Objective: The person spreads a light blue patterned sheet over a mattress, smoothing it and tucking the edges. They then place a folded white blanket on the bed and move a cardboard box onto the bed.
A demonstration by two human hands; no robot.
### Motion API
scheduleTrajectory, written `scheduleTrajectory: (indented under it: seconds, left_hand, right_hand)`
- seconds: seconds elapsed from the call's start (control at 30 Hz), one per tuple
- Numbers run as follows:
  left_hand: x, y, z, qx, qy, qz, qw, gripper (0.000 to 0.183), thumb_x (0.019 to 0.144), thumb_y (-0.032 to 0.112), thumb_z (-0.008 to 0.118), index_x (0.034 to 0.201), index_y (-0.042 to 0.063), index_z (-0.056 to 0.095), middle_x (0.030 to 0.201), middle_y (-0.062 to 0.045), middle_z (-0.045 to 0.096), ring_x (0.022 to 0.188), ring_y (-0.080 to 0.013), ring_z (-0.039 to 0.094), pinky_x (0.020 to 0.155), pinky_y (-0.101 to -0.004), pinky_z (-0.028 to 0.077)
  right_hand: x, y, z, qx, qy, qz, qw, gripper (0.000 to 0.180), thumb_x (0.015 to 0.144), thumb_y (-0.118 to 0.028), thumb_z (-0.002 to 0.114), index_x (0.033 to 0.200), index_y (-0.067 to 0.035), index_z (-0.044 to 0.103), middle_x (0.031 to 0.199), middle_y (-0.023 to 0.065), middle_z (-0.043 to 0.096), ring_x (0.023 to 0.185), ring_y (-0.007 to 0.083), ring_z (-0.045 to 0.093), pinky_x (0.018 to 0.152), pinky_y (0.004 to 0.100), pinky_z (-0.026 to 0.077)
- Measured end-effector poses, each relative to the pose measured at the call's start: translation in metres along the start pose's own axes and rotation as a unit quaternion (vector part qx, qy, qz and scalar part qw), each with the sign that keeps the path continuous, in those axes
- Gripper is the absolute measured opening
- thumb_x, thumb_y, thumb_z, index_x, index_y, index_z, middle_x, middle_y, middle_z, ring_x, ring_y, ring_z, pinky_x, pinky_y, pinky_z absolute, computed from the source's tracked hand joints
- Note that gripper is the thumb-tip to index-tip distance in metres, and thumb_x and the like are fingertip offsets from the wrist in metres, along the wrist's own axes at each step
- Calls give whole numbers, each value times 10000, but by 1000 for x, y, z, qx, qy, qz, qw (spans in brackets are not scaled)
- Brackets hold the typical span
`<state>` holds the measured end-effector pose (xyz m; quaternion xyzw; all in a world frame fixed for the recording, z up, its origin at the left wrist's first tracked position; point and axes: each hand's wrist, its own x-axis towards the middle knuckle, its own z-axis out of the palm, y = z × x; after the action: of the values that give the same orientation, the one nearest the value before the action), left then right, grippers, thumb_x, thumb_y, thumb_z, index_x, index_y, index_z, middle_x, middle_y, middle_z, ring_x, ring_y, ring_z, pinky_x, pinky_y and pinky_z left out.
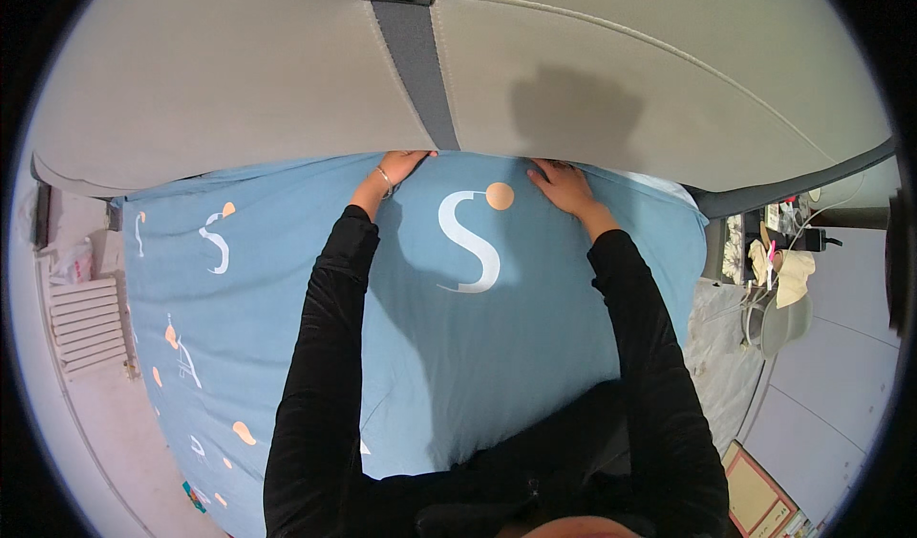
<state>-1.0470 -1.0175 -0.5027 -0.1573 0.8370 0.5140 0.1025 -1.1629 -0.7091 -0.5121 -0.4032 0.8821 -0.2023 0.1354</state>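
Note:
A blue bed sheet [530, 323] with white letter shapes and orange dots covers the mattress in front of me. Its far edge meets a padded beige headboard [272, 72] with a grey stripe down it. My left hand [402, 168] is at this seam, just below the stripe, and wears a thin bracelet. To its right, my right hand [564, 187] touches the sheet at the same seam, thumb spread on the cloth. The fingertips of both hands are partly hidden in the gap, so whether they pinch the cloth does not show.
At the right stand a cluttered bedside surface [734, 248], a light-coloured bin [781, 323] and pale cabinets [824, 366]. A white cable [834, 208] hangs near the headboard's right end. A radiator [86, 323] and a plastic bag [74, 262] are by the left wall.

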Motion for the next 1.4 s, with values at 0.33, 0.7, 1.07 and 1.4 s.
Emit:
scheduleTrajectory:
  seconds: [0.33,0.7,1.07,1.4]
  left_hand:
    - [-75,40,96,412,241,72,876,483,825,341,362,1282,196,305,1354,-32,241,1258,-216,187,1018,-443,82]
    - [-59,27,100,422,238,63,873,474,850,363,306,1290,186,299,1356,-13,246,1252,-198,209,1024,-418,85]
    - [-63,26,105,441,256,58,858,457,842,324,323,1281,199,309,1340,2,277,1238,-189,235,1024,-413,97]
    - [-62,33,107,452,251,66,853,453,844,318,318,1282,204,308,1343,2,273,1238,-188,237,1022,-411,104]
  right_hand:
    - [26,19,18,-12,52,36,998,434,819,-433,395,1147,-159,466,1199,108,444,1091,287,418,910,391,328]
    - [39,0,4,-13,80,60,995,448,808,-398,435,1115,-74,477,1160,122,469,1094,284,406,914,383,306]
    - [-73,38,-53,-112,58,41,991,443,848,-392,359,1168,-96,436,1151,137,474,1103,269,414,938,447,273]
    - [-28,66,-21,-174,83,106,976,573,822,-497,309,1211,-86,398,1246,133,390,1183,280,316,971,458,217]
